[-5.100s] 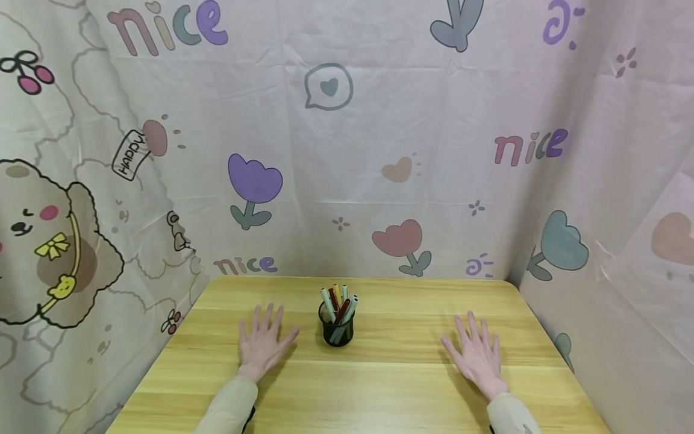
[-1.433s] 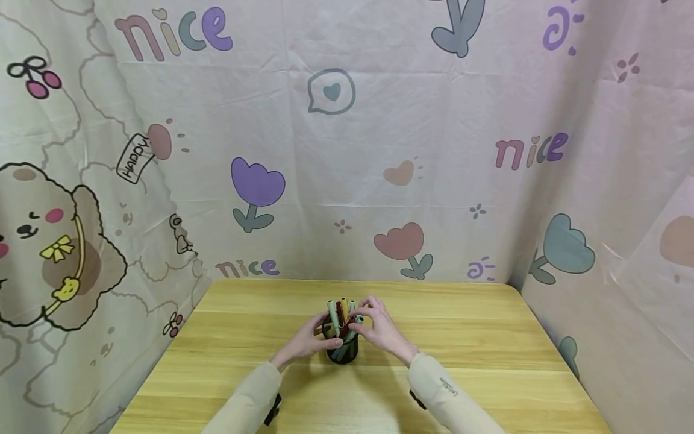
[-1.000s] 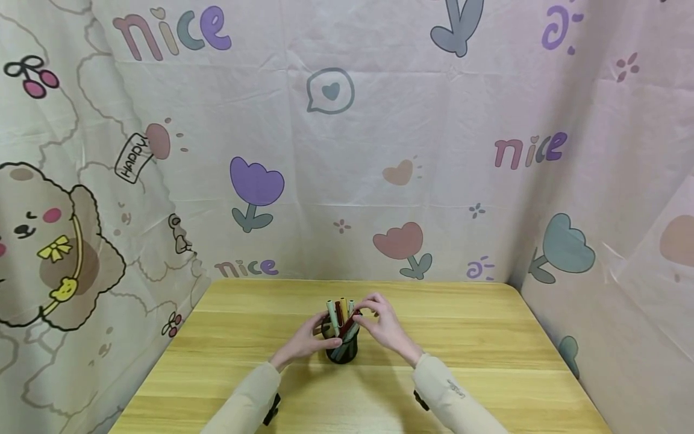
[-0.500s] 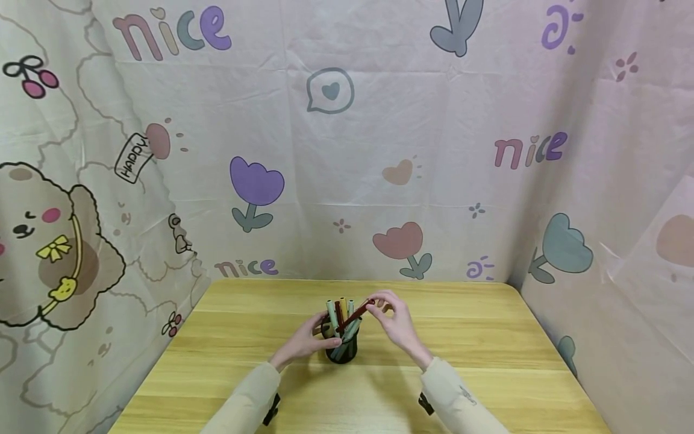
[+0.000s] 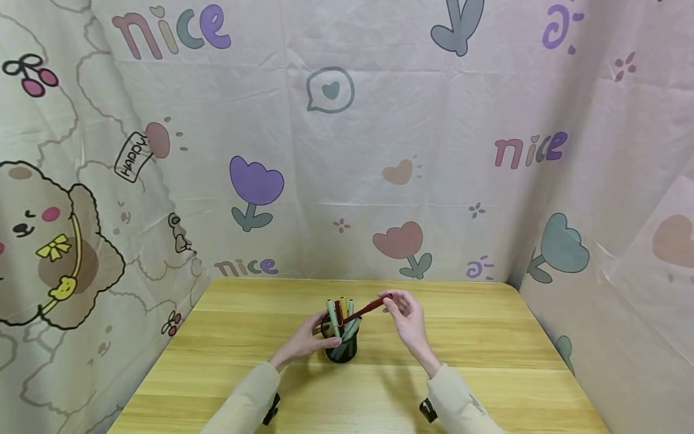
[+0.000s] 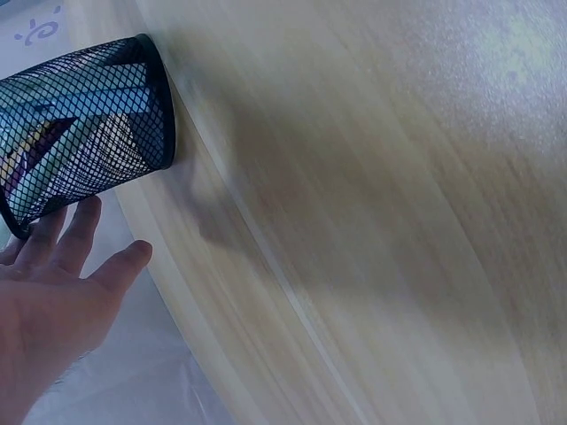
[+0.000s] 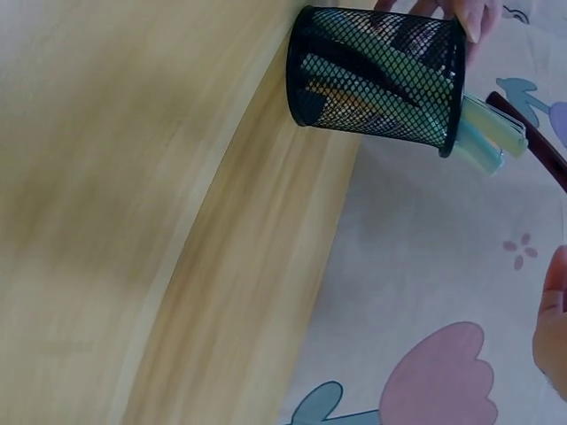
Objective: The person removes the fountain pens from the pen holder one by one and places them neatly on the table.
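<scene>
A black mesh pen holder (image 5: 341, 353) stands upright on the table with several pens in it, light green, dark red and yellow. My left hand (image 5: 303, 345) holds it from the left, thumb at the front and fingers around the side; in the left wrist view its fingers (image 6: 78, 232) lie against the mesh. My right hand (image 5: 410, 322), right of the holder, pinches one end of a dark red pen (image 5: 370, 307). The pen slants, its lower end just over the holder's mouth. In the right wrist view that end of the pen (image 7: 530, 137) is beside light green pens (image 7: 493, 127).
The wooden table (image 5: 477, 337) extends to both sides of the hands. A patterned cloth (image 5: 336, 150) hangs behind its far edge and along both sides. Dark straps (image 5: 428, 410) show at the sleeves.
From lying spread on the table, both hands came to the pen holder. The right hand has drawn the dark red pen up and rightward out of it; the left hand lately stays put.
</scene>
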`<state>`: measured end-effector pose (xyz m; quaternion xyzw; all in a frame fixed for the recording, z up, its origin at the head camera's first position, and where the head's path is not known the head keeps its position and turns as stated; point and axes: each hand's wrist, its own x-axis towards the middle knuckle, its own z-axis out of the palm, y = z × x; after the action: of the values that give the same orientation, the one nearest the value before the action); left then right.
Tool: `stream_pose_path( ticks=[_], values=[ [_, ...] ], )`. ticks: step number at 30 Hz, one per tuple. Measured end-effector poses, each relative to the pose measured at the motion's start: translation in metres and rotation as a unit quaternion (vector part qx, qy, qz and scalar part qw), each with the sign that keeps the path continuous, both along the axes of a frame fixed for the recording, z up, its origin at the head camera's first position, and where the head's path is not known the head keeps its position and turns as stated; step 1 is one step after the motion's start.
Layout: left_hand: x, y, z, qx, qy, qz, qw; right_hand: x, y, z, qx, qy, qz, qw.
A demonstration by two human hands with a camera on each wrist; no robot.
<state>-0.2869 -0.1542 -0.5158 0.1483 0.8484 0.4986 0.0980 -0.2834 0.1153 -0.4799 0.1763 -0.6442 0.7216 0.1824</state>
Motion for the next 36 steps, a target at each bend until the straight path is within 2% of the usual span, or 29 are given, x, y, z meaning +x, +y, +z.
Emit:
stream_pose_path(
  ticks=[9,14,23,27,31,36],
  values=[
    [0.000,0.000,-0.001,0.001,0.000,-0.001,1.0000,0.003,0.008,-0.002,-0.096,-0.003,0.027,0.995],
    [-0.001,-0.001,-0.002,0.008,0.000,-0.004,1.0000,0.005,0.015,-0.006,-0.127,-0.043,0.034,0.990],
    [0.000,-0.001,-0.001,0.003,-0.001,0.000,1.0000,0.008,0.022,-0.010,-0.159,-0.106,0.021,0.981],
    [0.001,-0.001,-0.001,0.002,-0.001,0.002,1.0000,0.008,0.024,-0.012,-0.155,-0.157,0.015,0.975],
    [0.001,-0.001,-0.001,0.001,0.000,0.002,1.0000,0.007,0.025,-0.015,-0.129,-0.205,0.008,0.970],
    [0.001,-0.001,-0.001,0.000,-0.001,0.003,1.0000,0.006,0.027,-0.024,-0.084,-0.232,0.009,0.969]
  ],
)
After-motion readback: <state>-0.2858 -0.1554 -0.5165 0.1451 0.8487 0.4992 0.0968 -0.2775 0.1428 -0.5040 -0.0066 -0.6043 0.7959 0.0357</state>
